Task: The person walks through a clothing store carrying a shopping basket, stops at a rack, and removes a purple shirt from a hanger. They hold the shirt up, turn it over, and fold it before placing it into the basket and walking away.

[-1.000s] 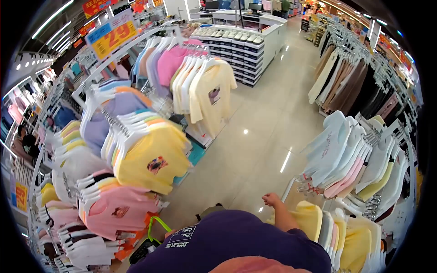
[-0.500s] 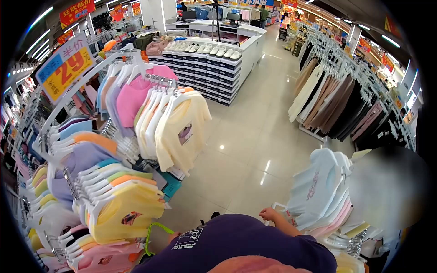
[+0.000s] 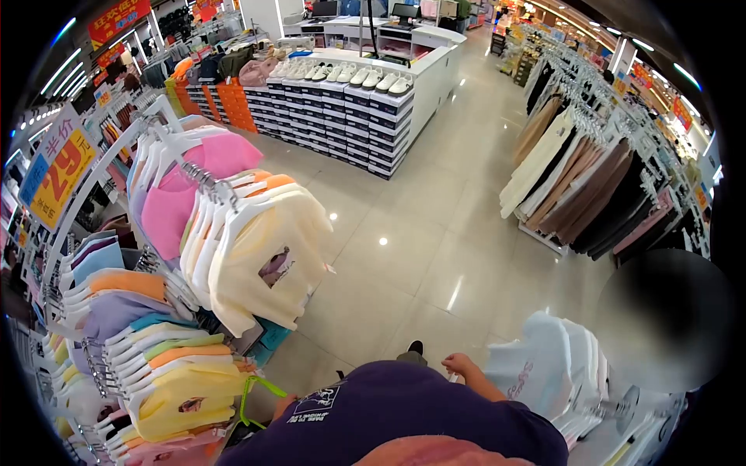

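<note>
My left hand (image 3: 285, 405) is at my left side, mostly hidden by my purple shirt. A lime-green angular loop (image 3: 261, 382) runs to it, one end right at the fingers. Just left of it hang tops on white hangers, the front one a yellow top (image 3: 185, 401) with a dark print. In front of me on the right, my right hand (image 3: 461, 365) is closed, fingers curled. A small white piece shows under the fingers; I cannot tell what it is. Right of that hand hang pale blue tops (image 3: 536, 359).
A cream top (image 3: 272, 252) hangs at the end of a left rack, near a 29 price sign (image 3: 58, 167). Stacked shoe boxes (image 3: 334, 124) carry white shoes (image 3: 342, 74) before a white counter (image 3: 439, 66). Trousers (image 3: 590, 186) hang at right. Tiled floor (image 3: 388, 287) runs between.
I have moved forward along the aisle; the racks beside me have slid back in view. A dark shoe now shows further ahead of my body. Both hands stay close to my sides.
</note>
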`<control>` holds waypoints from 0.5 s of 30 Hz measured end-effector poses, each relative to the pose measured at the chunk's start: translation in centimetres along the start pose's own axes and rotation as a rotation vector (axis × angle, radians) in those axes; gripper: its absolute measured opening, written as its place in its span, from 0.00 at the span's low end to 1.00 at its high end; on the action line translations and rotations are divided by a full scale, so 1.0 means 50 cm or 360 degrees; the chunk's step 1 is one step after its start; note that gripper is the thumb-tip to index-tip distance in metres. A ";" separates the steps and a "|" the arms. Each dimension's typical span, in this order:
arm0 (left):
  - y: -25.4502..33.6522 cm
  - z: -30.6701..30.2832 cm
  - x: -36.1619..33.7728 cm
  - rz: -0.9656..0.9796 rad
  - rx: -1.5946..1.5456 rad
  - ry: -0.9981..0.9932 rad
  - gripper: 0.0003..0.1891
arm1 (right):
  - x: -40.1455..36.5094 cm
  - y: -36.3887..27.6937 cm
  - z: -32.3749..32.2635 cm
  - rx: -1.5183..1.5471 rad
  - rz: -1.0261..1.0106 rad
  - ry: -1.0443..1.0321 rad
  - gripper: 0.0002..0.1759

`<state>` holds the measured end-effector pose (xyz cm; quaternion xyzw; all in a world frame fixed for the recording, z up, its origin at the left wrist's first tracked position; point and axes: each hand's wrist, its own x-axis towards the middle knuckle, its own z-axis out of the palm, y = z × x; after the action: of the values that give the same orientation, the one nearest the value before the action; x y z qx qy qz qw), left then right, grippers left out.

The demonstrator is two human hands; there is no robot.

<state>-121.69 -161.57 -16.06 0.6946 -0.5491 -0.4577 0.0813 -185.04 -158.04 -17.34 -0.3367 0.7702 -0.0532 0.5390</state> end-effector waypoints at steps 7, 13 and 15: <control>0.180 0.107 0.040 -0.0420 -0.0106 0.0161 0.13 | 0.155 -0.113 -0.319 -0.0187 -0.0080 -0.0015 0.18; 0.341 0.177 0.135 -0.0374 0.0010 -0.0014 0.14 | 0.263 -0.186 -0.531 -0.0054 -0.0220 0.0154 0.19; 0.397 0.194 0.182 -0.0340 0.0031 -0.0072 0.14 | 0.295 -0.214 -0.567 0.0075 -0.0218 0.0098 0.19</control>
<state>-142.59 -173.02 -14.31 0.7394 -0.4781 -0.4739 0.0130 -207.48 -182.72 -12.61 -0.3741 0.7602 -0.1183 0.5178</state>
